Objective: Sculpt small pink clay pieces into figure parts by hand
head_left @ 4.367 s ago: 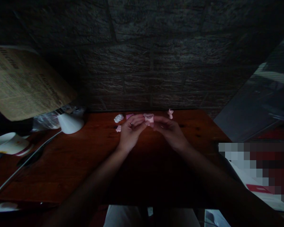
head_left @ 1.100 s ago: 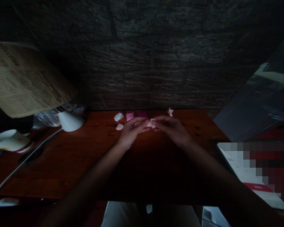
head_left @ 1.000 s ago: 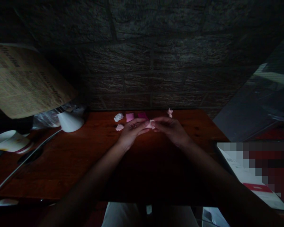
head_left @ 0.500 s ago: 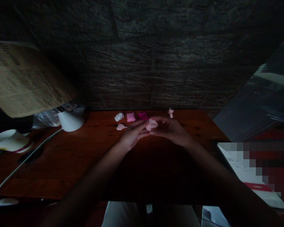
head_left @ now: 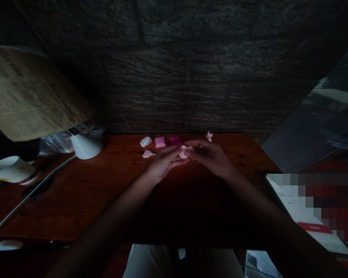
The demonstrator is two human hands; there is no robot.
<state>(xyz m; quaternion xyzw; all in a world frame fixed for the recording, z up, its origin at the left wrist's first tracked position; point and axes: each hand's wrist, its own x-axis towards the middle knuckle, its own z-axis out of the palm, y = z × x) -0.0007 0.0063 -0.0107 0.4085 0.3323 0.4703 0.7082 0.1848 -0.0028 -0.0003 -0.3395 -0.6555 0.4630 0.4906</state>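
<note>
Lampshade [head_left: 39, 94]: word ending "ection" legible; second word unclear. White panel [head_left: 297, 210], right: apparent "00"; red band [head_left: 316, 227] marking illegible.

Wooden table [head_left: 84, 200]: white lump [head_left: 145, 141], pink square [head_left: 160, 142], magenta square [head_left: 175, 140], flattish pale-pink piece [head_left: 148, 154], twisted pale-pink piece [head_left: 209, 136], lamp base [head_left: 86, 147].

I see the held piece [head_left: 183, 151], pale pink and thin, with a rounded, wavy edge. It is gripped, so a part of its surface is hidden from me. It is nearer to me than the magenta square [head_left: 175, 140], slightly to its right.
</note>
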